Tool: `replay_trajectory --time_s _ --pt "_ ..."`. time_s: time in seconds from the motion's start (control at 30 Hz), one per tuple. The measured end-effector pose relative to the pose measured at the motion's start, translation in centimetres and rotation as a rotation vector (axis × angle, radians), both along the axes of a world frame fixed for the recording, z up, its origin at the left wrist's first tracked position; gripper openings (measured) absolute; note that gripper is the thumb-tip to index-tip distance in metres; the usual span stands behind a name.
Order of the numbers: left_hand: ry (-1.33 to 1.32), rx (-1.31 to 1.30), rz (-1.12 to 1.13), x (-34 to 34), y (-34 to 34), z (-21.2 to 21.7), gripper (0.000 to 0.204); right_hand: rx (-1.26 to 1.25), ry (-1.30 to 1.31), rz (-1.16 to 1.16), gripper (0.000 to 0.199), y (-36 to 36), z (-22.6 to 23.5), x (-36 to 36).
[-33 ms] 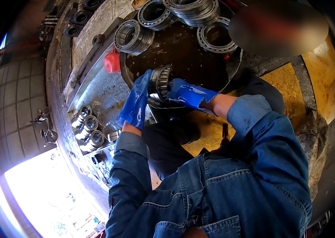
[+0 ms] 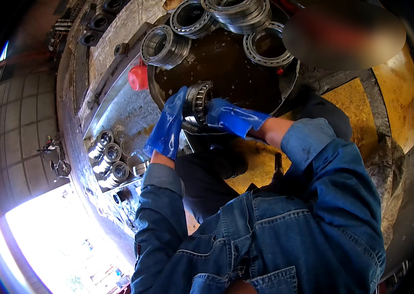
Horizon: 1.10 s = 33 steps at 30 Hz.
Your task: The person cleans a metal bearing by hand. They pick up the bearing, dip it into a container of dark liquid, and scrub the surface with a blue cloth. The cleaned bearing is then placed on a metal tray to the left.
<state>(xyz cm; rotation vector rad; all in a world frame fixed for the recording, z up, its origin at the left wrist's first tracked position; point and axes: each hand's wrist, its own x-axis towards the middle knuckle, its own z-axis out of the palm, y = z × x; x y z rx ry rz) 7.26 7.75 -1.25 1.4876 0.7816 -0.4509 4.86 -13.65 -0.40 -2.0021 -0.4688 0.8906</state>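
Observation:
A steel roller bearing [image 2: 197,104] is tipped on its side over the near edge of a round drum of dark liquid [image 2: 231,68], its row of rollers turned to the right. My left hand [image 2: 170,120], in a blue rubber glove, is closed on the bearing's left side. From the right, my right hand [image 2: 234,117], gloved the same way, grips the bearing at its roller face; its fingertips are hidden there.
Bearing rings [image 2: 165,46] are stacked along the drum's far rim, with one more ring [image 2: 268,44] at its right. A red cup [image 2: 138,77] stands left of the drum. Several small bearings [image 2: 111,153] sit on a metal tray [image 2: 123,108]. Yellowish sheets [image 2: 354,112] cover floor at right.
My right hand has shifted slightly at the bearing's roller face, its wrist turning a little. The bearing and my left hand stay nearly in place.

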Motion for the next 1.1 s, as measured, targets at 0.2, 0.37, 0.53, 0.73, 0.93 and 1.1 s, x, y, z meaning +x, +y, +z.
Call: replay_trajectory --time_s 0.2,0.37,0.53,0.73,0.93,1.1 --pt "-0.122 0.311 -0.388 0.8 -0.9 1.5 0.072 0.002 -0.053 0.034 0.042 -1.3 -1.0 -0.4" --pt "-0.072 0.8 -0.709 1.0 -7.1 4.8 0.106 -0.184 -0.029 0.038 0.041 -6.6 4.5 -0.9" --pt "0.081 1.068 -0.799 0.9 -7.5 5.3 0.117 -0.638 -0.329 0.186 0.034 -10.7 6.9 2.2" --pt "0.043 1.041 -0.799 1.2 -7.3 5.2 0.106 -0.835 -0.764 0.164 0.022 -14.8 0.9 2.3" --pt "-0.016 1.035 -0.816 0.8 -6.5 5.2 0.101 -0.918 -0.652 0.187 0.02 -13.5 0.7 3.5" --pt "-0.041 1.135 -0.903 -0.3 -7.9 7.0 0.096 -0.878 -0.621 0.145 0.019 -12.5 1.1 3.5"
